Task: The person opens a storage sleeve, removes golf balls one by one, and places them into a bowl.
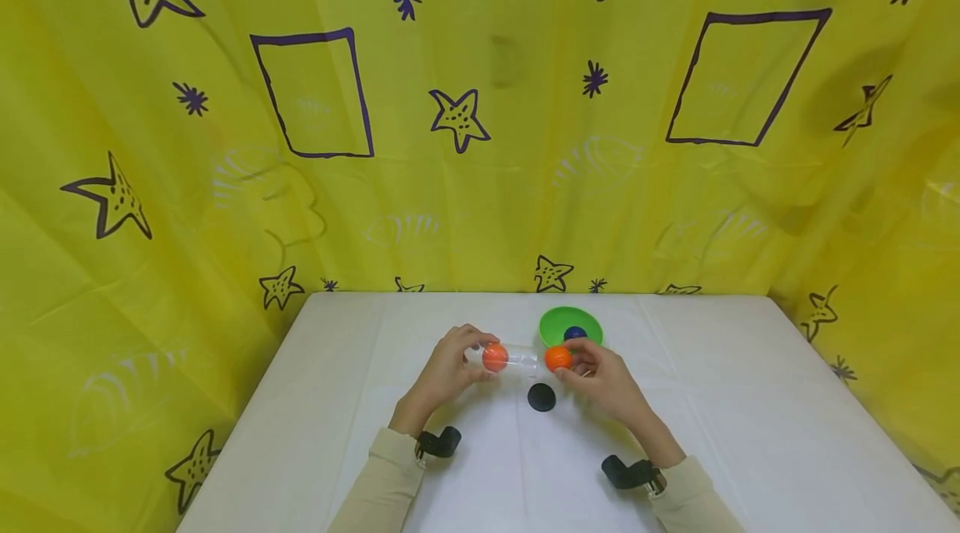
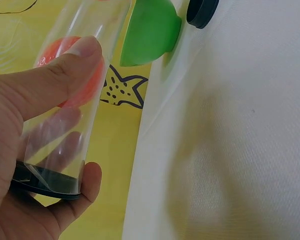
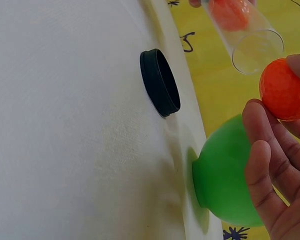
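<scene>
One clear tube (image 1: 522, 361) is held level by the left hand (image 1: 448, 362) in the head view, mouth rightward. Left wrist: fingers curl round it near a dark cap (image 2: 55, 193), seemingly keeping the mouth free. Right wrist: the right hand's (image 3: 290, 162) fingers pinch an orange ball (image 3: 282, 92) near that mouth.

The clear tube (image 1: 523, 360) looks like thin plastic — smooth and glossy. The orange ball on the right (image 3: 282, 90) has a dimpled, lightly shiny surface. The far green bowl (image 3: 222, 175) appears to be smooth plastic with a soft sheen; the nearer black cap (image 3: 157, 82) is duller plastic. The white table cover (image 3: 80, 125) is matt, finely grained — the far yellow curtain (image 1: 480, 208) thin, creased, faintly glossy.
</scene>
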### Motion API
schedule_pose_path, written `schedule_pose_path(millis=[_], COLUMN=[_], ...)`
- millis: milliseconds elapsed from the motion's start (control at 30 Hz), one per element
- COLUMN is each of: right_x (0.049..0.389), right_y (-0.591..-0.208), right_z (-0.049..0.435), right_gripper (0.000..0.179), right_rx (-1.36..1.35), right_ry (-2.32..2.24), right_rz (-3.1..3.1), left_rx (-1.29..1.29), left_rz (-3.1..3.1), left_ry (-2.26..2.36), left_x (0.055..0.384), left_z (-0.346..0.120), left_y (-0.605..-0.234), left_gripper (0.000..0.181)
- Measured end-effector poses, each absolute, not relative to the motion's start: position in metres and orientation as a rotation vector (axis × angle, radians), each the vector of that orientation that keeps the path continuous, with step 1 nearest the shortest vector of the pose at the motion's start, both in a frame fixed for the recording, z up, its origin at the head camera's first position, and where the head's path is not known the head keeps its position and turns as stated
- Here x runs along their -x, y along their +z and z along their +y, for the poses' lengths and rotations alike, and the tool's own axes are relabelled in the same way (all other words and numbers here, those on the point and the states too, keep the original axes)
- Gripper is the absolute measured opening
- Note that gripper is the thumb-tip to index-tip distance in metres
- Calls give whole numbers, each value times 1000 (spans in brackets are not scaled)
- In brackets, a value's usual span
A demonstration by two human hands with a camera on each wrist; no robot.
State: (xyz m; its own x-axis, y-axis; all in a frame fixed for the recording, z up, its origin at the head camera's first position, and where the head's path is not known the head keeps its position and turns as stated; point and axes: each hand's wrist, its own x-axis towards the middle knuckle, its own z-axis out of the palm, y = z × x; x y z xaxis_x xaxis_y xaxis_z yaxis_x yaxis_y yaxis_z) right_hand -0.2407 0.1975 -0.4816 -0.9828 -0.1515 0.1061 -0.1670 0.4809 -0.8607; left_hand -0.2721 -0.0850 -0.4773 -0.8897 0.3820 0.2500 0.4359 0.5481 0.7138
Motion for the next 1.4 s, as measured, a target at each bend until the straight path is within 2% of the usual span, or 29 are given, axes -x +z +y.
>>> schedule_pose_path(millis=[467,1400], right_x=[243,248], right_y=[-480,-480], right_z=[211,235], right_gripper=[42,41], right_rx=[-337,-260], right_ry=[1545,1424], right_rz=[-2592,-2559], left_rx=[701,693], left_rz=[-2707,-2703], left_ry=[-1266,-1280], left_x=[271,273], left_z=[-86,-86], left_y=[-478,-480], left_gripper=[47,46])
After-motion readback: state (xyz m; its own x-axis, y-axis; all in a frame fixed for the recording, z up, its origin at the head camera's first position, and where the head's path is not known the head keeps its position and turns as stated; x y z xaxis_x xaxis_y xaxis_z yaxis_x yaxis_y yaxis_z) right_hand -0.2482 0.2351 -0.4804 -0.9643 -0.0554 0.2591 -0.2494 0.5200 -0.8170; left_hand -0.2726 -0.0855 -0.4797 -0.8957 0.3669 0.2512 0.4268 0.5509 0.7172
